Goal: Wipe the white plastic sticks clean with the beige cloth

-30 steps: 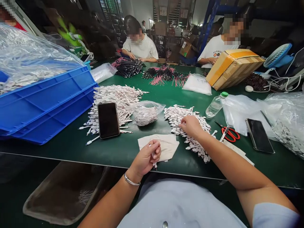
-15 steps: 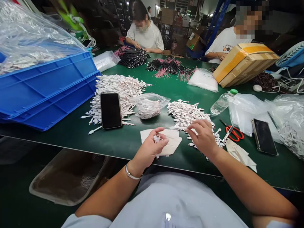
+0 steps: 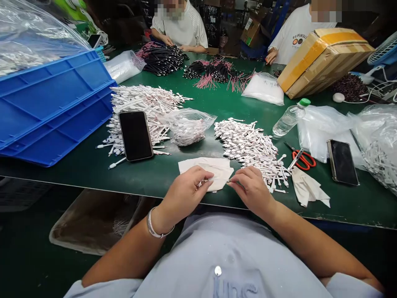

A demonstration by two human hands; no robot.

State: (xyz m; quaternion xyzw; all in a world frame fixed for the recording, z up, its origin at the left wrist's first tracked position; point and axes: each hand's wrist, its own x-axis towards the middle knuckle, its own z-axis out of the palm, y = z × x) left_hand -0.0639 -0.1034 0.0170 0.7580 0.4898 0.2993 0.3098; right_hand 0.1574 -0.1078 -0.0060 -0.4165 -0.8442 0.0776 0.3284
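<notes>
My left hand [image 3: 185, 193] is closed near the front edge of the green table [image 3: 198, 165], pinching a small white cable piece over a white cloth [image 3: 214, 167]. My right hand [image 3: 252, 190] is also closed, fingertips pinched on the other end of that piece, a short way from the left hand. Just beyond the right hand lies a heap of white cable pieces [image 3: 248, 145]. A second, larger heap of white pieces [image 3: 139, 105] lies further left, with a black phone [image 3: 135, 135] on top of it.
Stacked blue crates [image 3: 52, 107] stand at the left. A plastic bag of parts [image 3: 187, 126], a water bottle [image 3: 288, 118], red scissors [image 3: 302, 159], a second phone [image 3: 342, 161] and a cardboard box [image 3: 322, 60] are on the table. Two people work across it.
My right hand has drawn back from the white heap to the table's front edge and met my left hand. The left hand has lifted slightly toward the cloth. The camera tilted down.
</notes>
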